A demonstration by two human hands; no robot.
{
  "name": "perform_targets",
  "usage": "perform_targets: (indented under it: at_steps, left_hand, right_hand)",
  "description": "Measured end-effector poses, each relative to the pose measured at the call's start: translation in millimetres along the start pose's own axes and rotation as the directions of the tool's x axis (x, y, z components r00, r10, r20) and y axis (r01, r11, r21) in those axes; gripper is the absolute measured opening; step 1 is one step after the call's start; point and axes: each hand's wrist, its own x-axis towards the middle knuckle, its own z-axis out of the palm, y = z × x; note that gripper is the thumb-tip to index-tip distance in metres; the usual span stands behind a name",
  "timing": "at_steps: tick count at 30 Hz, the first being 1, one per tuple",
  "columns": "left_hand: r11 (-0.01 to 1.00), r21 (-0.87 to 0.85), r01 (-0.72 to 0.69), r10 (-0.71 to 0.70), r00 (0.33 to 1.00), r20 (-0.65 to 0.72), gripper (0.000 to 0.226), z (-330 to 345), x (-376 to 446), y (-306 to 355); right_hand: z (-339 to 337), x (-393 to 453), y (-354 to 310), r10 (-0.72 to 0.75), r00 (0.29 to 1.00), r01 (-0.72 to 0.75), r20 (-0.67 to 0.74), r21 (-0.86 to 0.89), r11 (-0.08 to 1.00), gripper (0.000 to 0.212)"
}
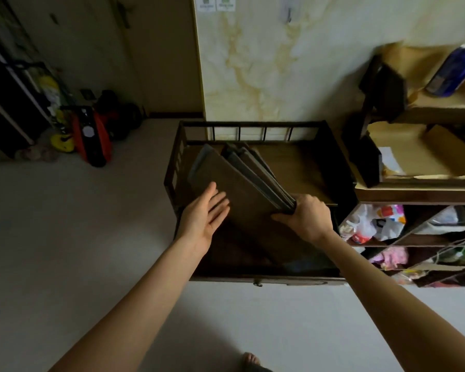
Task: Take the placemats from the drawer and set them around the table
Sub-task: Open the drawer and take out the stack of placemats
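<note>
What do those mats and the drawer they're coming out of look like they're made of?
The mats look like stiff brown leatherette or vinyl: matte, holding flat while tilted, though dim light leaves it open. The drawer looks like dark stained wood with a small metal knob.

A home: cluttered wooden shelves with bags, and a marble-patterned wall.
</note>
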Motion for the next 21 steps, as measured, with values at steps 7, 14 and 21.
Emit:
perform_targets:
  at_steps: [7, 14, 21]
  left_hand:
    - [0.965, 0.261, 0.009, -0.038, 0.994, 0.107, 0.087, -25, 13, -27]
    - [0.813, 0.559, 0.162, -0.453, 0.779, 0.433, 0.081, -8, -15, -71]
    - [0.598, 0.801, 0.033, -0.597, 0.684, 0.418, 0.061, 47, -98, -174]
  right_hand:
    - [-55, -60, -21, 0.26, 0.964, -0.251, 0.06, 0.536, 0.806, 0.019]
    - [-57, -175, -29, 0.619, 0.774, -0.449, 0.132, 0.804, 0.389, 0.024]
    - [-76, -325, 7, 0.895, 0.443, -0.471, 0.043, 0.861, 0.191, 0.028]
